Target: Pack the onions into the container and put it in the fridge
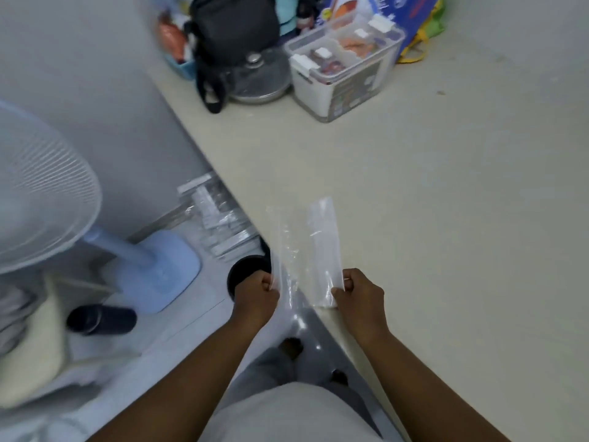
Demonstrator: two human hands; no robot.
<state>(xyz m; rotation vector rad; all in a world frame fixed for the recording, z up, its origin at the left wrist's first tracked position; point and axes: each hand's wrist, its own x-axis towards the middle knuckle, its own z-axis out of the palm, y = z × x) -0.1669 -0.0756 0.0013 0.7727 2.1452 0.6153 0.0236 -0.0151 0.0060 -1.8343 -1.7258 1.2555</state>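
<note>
I hold a clear plastic bag (306, 247) with both hands over the front edge of the beige counter (446, 218). My left hand (256, 293) pinches the bag's near left corner and my right hand (358, 293) pinches its near right corner. The bag looks empty and stretches away from me. A clear lidded container (342, 67) with white clips stands at the back of the counter, with orange and dark contents under its lid. No onions can be made out in this blurred view.
A black bag (234, 30) and a glass-lidded pot (259, 74) sit left of the container; a blue carton and a yellow-green bag (424, 27) stand behind it. On the floor at left are a blue fan (41, 193), a dark bottle (100, 320) and a black bin (247, 272).
</note>
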